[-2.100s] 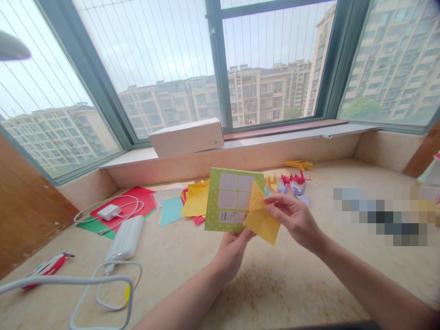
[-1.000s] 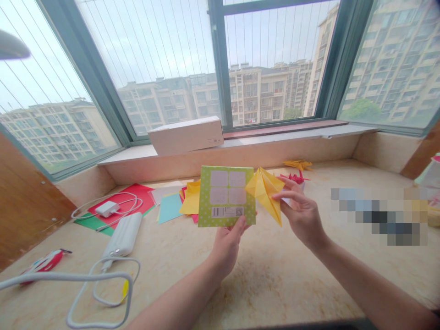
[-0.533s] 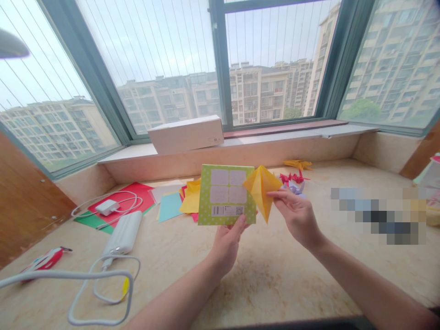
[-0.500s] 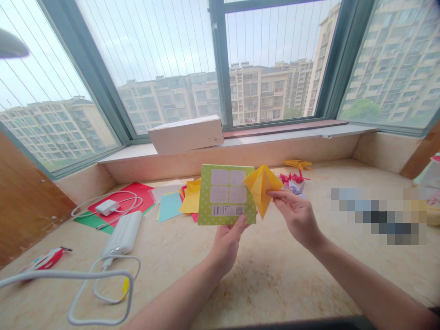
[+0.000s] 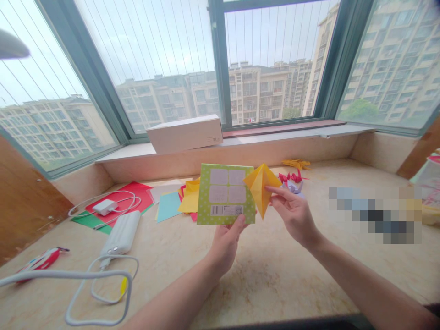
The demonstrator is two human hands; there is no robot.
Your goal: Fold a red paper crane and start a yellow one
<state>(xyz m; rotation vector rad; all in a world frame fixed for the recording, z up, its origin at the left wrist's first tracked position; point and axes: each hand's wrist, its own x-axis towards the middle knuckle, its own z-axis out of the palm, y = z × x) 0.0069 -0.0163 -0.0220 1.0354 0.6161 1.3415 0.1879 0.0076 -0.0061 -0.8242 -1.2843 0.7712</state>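
Observation:
My left hand [image 5: 227, 247] is closed on the lower edge of a green polka-dot card [image 5: 204, 197], thumb in front. The card is held upright and bears four pale panels and a barcode label. Against its right edge stands a folded yellow origami paper [image 5: 261, 183], diamond-shaped with pleats. My right hand [image 5: 296, 215] pinches the right side of this paper; its index finger lies across the front, while the grip behind is partly hidden. Behind my right hand lie a red paper crane [image 5: 292, 177], a lilac paper crane [image 5: 294, 186] and a yellow folded paper piece [image 5: 296, 163].
Coloured paper sheets [image 5: 168, 207] are spread left of the card. A white power bank [image 5: 121, 233], a charger [image 5: 105, 207] with cables and a red-and-white tool [image 5: 43, 260] lie further left. A white box [image 5: 185, 134] rests on the sill. A pixelated patch covers the right side.
My right index finger has stretched further left across the front of the yellow paper, and the thumb sits lower. The green card stays nearly still; the view has shifted slightly.

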